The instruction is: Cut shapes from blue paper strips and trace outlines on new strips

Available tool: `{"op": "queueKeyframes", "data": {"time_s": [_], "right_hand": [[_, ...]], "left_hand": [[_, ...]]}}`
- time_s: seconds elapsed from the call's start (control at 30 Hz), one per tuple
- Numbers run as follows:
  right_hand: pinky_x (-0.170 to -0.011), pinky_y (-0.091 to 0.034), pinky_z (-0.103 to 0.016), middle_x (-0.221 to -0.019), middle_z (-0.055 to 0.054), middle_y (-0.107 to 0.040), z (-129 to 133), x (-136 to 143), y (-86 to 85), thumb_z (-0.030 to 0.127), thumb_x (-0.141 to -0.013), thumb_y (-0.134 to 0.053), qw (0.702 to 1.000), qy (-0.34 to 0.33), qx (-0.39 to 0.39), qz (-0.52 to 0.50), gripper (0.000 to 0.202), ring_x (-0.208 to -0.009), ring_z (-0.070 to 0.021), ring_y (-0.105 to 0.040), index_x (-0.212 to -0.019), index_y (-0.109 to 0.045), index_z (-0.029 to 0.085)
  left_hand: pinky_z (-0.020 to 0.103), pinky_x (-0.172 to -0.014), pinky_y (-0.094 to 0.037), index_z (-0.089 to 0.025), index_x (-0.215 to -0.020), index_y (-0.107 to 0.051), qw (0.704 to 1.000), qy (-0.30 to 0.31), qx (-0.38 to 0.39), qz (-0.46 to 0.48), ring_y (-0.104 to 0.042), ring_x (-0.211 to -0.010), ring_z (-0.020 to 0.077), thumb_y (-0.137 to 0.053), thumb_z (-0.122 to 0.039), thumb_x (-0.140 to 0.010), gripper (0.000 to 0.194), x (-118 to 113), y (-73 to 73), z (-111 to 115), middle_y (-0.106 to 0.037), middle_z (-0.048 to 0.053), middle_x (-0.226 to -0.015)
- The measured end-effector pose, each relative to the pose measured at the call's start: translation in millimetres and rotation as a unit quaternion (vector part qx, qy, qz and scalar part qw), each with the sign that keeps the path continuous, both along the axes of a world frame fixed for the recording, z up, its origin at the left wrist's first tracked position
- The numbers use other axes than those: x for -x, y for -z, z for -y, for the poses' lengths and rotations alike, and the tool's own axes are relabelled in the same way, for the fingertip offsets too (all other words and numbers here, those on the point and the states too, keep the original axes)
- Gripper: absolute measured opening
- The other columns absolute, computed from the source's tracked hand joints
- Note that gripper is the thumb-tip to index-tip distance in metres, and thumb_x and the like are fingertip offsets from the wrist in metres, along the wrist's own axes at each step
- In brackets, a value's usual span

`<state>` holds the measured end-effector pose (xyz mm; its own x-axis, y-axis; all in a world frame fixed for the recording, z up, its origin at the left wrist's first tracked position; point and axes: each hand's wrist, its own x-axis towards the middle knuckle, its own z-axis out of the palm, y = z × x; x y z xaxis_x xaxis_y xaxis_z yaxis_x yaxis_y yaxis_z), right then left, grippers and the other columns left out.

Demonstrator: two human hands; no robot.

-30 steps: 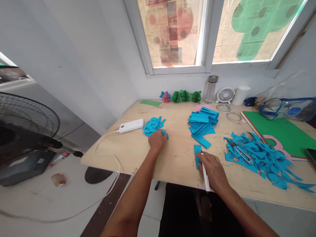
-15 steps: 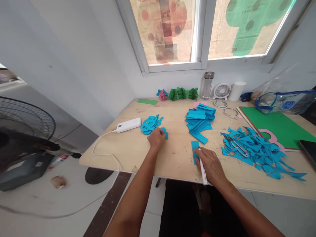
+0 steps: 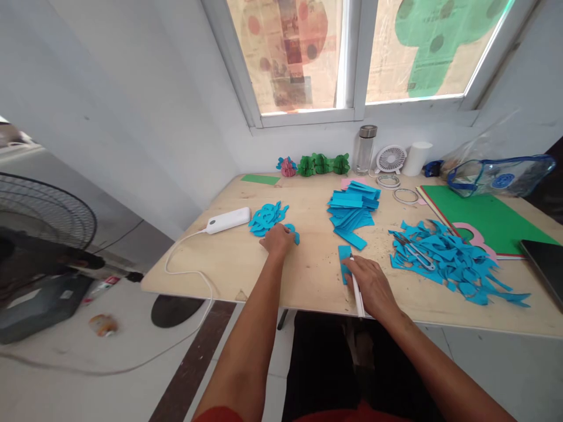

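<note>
My left hand (image 3: 278,240) is on the table, its curled fingertips closed at the edge of a small blue paper cutout (image 3: 294,233), part of which they hide. Just behind it lies a loose pile of similar blue cutouts (image 3: 267,217). My right hand (image 3: 372,284) grips a white pen (image 3: 358,293) and rests beside a folded-looking blue paper strip (image 3: 344,258), covering its lower right side. Beyond that strip is a heap of blue rectangular strips (image 3: 352,205).
Blue paper scraps (image 3: 448,258) lie at right with a craft knife (image 3: 417,255) on them. Near them are green sheets (image 3: 484,217) and a dark device (image 3: 543,266). A white power bank (image 3: 227,220) trails a cable at left. Along the wall stand a bottle (image 3: 365,150) and small fan (image 3: 391,159).
The view has shifted slightly. My left hand has flattened a little over the blue cutout. The right hand keeps the pen by the strip.
</note>
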<state>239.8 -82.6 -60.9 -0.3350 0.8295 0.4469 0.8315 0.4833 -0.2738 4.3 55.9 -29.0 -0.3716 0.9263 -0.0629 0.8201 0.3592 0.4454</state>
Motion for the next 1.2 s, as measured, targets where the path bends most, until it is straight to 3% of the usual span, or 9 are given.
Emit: {"op": "queueKeyframes", "data": {"time_s": [0.23,0.33,0.7,1.0,1.2], "right_hand": [[-0.091,-0.041,-0.040,-0.109,-0.012,-0.068,1.8,1.3,-3.5,0.018,-0.092,-0.047,1.000,0.004,0.023,-0.004,0.024,-0.109,-0.0267,-0.059,-0.111,-0.061,0.021],[-0.091,-0.041,-0.041,-0.108,-0.013,-0.068,1.8,1.5,-3.6,0.017,-0.091,-0.047,1.000,0.004,0.027,-0.009,0.025,-0.109,-0.0269,-0.059,-0.112,-0.061,0.021],[-0.091,-0.044,-0.041,-0.107,-0.012,-0.068,1.0,1.2,-2.9,0.015,-0.089,-0.050,0.999,0.005,0.021,-0.024,0.024,-0.107,-0.0262,-0.061,-0.109,-0.063,0.020],[-0.089,-0.048,-0.042,-0.106,-0.010,-0.072,-1.0,-3.8,0.4,0.027,-0.092,-0.048,0.988,0.057,-0.058,-0.130,0.028,-0.099,-0.0261,-0.066,-0.113,-0.065,0.020],[-0.092,-0.046,-0.045,-0.107,-0.011,-0.072,6.3,5.7,-14.6,0.026,-0.091,-0.052,0.980,0.043,-0.111,-0.159,0.026,-0.103,-0.0266,-0.065,-0.114,-0.064,0.021]], "left_hand": [[0.041,-0.090,-0.040,-0.023,-0.088,-0.064,0.997,0.002,-0.065,0.051,-0.060,-0.109,0.0275,-0.057,-0.020,-0.077,0.013,-5.4,0.4,9.4,-0.072,0.005,-0.103],[0.035,-0.088,-0.044,-0.023,-0.086,-0.063,0.991,0.030,-0.099,0.081,-0.064,-0.100,0.0228,-0.056,-0.020,-0.080,0.010,-11.3,-1.4,19.6,-0.073,0.002,-0.096],[0.030,-0.084,-0.048,-0.021,-0.088,-0.056,0.942,0.138,-0.251,0.177,-0.064,-0.083,0.0174,-0.060,-0.016,-0.078,0.012,-55.9,-7.4,92.8,-0.067,0.001,-0.085],[0.027,-0.073,-0.049,-0.020,-0.093,-0.054,0.903,0.153,-0.286,0.280,-0.064,-0.072,0.0149,-0.060,-0.016,-0.076,0.018,-79.1,-7.1,120.7,-0.064,-0.002,-0.074],[0.025,-0.069,-0.048,-0.020,-0.092,-0.055,0.872,0.131,-0.276,0.382,-0.062,-0.067,0.0136,-0.061,-0.015,-0.073,0.021,-97.9,-15.3,132.5,-0.060,-0.004,-0.068]]}}
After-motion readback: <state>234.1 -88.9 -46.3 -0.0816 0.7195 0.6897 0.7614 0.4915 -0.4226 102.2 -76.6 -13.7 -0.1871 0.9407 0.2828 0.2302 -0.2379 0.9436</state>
